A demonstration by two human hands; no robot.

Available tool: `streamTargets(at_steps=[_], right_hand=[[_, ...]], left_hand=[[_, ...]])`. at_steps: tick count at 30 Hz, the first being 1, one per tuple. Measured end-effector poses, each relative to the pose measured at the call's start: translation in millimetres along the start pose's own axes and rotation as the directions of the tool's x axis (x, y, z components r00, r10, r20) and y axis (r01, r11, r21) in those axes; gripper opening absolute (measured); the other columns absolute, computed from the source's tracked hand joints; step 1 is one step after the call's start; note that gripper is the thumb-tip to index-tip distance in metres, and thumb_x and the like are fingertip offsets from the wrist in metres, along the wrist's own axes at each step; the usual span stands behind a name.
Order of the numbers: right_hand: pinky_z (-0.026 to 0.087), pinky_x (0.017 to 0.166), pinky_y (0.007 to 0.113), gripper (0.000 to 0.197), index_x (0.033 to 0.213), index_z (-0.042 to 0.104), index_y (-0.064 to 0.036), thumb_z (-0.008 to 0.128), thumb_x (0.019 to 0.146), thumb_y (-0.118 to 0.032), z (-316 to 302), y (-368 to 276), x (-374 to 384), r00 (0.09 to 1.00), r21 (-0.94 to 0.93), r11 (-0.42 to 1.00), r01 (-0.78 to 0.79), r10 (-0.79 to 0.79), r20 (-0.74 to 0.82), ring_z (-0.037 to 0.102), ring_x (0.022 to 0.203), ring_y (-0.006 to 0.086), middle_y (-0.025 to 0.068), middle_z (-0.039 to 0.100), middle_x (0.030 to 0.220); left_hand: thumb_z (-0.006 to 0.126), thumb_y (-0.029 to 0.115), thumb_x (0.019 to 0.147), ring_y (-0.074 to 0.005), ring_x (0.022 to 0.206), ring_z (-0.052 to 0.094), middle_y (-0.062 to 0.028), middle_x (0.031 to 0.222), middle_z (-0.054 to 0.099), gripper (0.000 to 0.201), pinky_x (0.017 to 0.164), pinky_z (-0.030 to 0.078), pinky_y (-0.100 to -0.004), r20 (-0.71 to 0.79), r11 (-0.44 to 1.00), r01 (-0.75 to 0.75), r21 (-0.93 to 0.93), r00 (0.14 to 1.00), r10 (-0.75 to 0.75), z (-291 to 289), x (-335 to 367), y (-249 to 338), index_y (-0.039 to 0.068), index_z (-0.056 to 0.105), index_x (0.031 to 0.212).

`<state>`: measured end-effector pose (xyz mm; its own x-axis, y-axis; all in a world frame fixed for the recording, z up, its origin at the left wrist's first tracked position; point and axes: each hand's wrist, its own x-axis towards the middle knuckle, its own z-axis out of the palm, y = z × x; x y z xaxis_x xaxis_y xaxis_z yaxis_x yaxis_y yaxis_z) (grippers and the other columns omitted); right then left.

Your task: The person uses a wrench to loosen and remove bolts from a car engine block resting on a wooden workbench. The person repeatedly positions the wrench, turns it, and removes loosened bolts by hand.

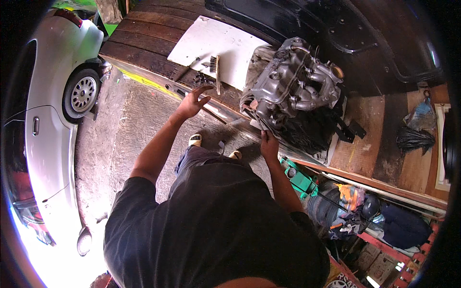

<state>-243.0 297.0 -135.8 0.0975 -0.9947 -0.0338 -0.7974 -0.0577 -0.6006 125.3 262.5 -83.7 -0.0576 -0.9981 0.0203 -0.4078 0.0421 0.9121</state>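
My left hand is over the front edge of the bench, fingers curved and apart, with nothing seen in them. Just beyond it are a wooden-handled wire brush, small dark metal parts and a dark hammer-like tool, at the near side of a white board. My right hand is closed at the bench edge, below an engine cylinder head with its cover and manifold. A thin dark end shows at its fingertips; what it is I cannot make out. Dark plastic sheeting lies under the engine part.
A silver car stands at the left. On the bench's right side lie a black bracket and a dark plastic bag. Below the bench are a green floor jack, tyres and piled cloths.
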Motion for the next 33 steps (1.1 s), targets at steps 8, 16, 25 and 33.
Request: streamTargets(at_steps=[8, 16, 25, 33], right_hand=[[0.046, 0.064, 0.049, 0.027, 0.094, 0.063, -0.0051, 0.053, 0.095, -0.03, -1.2, -7.4, 5.5, 0.995, 0.012, 0.999, 0.033, -0.031, -0.094, 0.061, 0.073, 0.0426, 0.02, 0.063, 0.077], [0.05, 0.068, 0.046, 0.025, 0.097, 0.066, -0.0058, 0.056, 0.093, -0.028, -10.2, 14.6, 5.0, 0.994, -0.061, 0.995, 0.084, -0.088, -0.065, 0.063, 0.078, 0.0413, 0.0203, 0.066, 0.085], [0.048, 0.066, 0.044, 0.031, 0.106, 0.066, -0.0035, 0.055, 0.094, -0.031, 1.7, 15.6, 9.3, 0.965, 0.03, 0.986, 0.161, -0.151, -0.215, 0.063, 0.075, 0.0397, 0.0224, 0.065, 0.085], [0.05, 0.072, 0.047, 0.026, 0.104, 0.066, -0.0063, 0.055, 0.092, -0.027, -19.1, -1.3, 11.8, 0.996, -0.11, 0.993, 0.034, -0.043, -0.078, 0.063, 0.082, 0.0408, 0.0212, 0.066, 0.091]], left_hand=[[0.062, 0.016, 0.09, -0.022, 0.105, 0.061, -0.0131, 0.129, 0.057, 0.043, 0.09, 0.048, -0.0343, -0.039, 0.998, -0.023, 0.054, 0.999, 0.025, -2.3, -1.3, -21.7, 0.008, 0.052, 0.132], [0.063, 0.02, 0.09, -0.0248, 0.117, 0.056, -0.0147, 0.13, 0.056, 0.045, 0.095, 0.045, -0.0357, 0.018, 0.994, 0.019, 0.105, 1.0, -0.021, -1.6, 8.0, -6.9, 0.009, 0.052, 0.132], [0.063, 0.023, 0.09, -0.0316, 0.122, 0.052, -0.0195, 0.13, 0.055, 0.047, 0.1, 0.042, -0.0386, 0.036, 0.989, -0.016, 0.145, 0.999, 0.011, 7.4, 28.6, 18.3, 0.003, 0.051, 0.131], [0.063, 0.023, 0.089, -0.0327, 0.122, 0.052, -0.021, 0.129, 0.055, 0.047, 0.1, 0.041, -0.0384, 0.015, 0.996, -0.056, 0.069, 0.998, 0.055, 3.1, 29.6, 15.7, 0.001, 0.052, 0.129]])
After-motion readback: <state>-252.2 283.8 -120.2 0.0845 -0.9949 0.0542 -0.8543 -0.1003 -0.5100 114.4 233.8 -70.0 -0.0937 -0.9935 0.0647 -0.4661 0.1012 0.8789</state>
